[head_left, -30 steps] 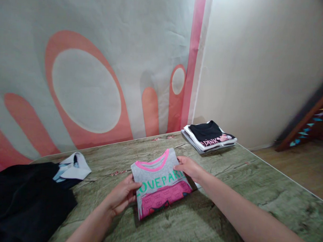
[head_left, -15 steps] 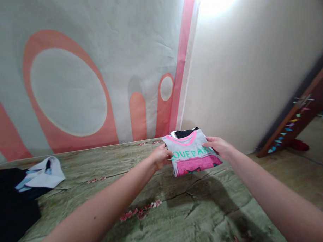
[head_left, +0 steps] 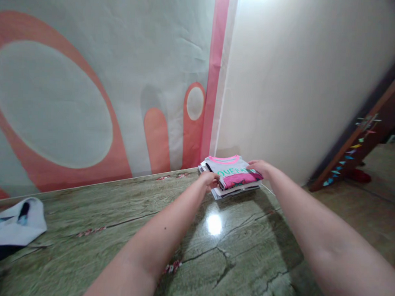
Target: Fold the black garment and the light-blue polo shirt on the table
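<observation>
A folded grey shirt (head_left: 231,170) with a pink collar, green letters and a pink panel lies on top of a stack of folded clothes (head_left: 235,191) at the far right corner of the table. My left hand (head_left: 211,180) grips the shirt's left edge, fingers curled. My right hand (head_left: 261,166) holds its right edge, fingers closed on the cloth. Both arms stretch forward over the table.
The green marbled table (head_left: 123,231) runs to a wall with pink shapes. At the far left lie a white collared garment (head_left: 18,223) and dark cloth. A brown door with coloured flags (head_left: 356,149) stands at the right over a wooden floor.
I lifted the folded grey shirt from the middle of the table, carried it to the far right and set it on the stack, covering the black shirt.
</observation>
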The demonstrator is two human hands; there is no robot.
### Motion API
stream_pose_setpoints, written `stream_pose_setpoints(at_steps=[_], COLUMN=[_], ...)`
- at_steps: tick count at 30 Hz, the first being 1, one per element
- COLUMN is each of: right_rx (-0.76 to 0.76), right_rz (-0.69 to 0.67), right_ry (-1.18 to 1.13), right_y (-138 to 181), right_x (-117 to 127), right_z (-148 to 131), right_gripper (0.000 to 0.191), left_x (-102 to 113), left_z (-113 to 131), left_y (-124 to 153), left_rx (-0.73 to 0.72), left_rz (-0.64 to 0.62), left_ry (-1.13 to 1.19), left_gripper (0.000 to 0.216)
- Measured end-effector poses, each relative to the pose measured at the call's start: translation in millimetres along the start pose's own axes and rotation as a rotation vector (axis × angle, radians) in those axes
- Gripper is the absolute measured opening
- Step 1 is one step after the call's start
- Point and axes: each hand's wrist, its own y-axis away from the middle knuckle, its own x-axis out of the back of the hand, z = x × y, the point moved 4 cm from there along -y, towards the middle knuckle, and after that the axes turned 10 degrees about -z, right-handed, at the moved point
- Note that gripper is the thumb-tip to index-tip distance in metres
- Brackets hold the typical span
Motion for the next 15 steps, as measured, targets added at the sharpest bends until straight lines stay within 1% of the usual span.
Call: stream_pose_setpoints(at_steps=[2, 3, 4, 7, 8, 9, 12, 15], right_rx=[-0.032, -0.031, -0.02, 0.04, 0.062, 0.079, 0.078, 0.025], right_rz=[0.001, 0.008, 0.021, 0.073, 0.088, 0.098, 0.1, 0.07], right_ry=[-0.01, -0.024, -0.041, -0.092, -0.103, -0.111, -0.106, -0.078], right_y=[1, 1, 1, -2, -4, -5, -9, -11], right_x=[-3, -4, -4, 1, 3, 5, 4, 1], right_z=[21, 28, 32, 32, 30, 28, 29, 34], right_gripper=[0.016, 0.018, 0.021, 0.029, 0.031, 0.033, 0.03, 0.019], left_x=[3, 4, 5, 7, 7, 8, 10, 13], left_z=[-16, -20, -21, -15, -12, -11, -13, -17], left_y=[-3, -5, -7, -12, -14, -15, -16, -17], left_rx=[-0.013, -0.034, -0.062, -0.157, -0.184, -0.204, -0.214, -0.193], left_rz=[0.052, 0.08, 0.106, 0.16, 0.167, 0.169, 0.151, 0.111], left_ry=[-0.015, -0.024, -0.034, -0.057, -0.061, -0.063, -0.064, -0.057], left_gripper=[0.034, 0.036, 0.043, 0.088, 0.099, 0.104, 0.105, 0.095])
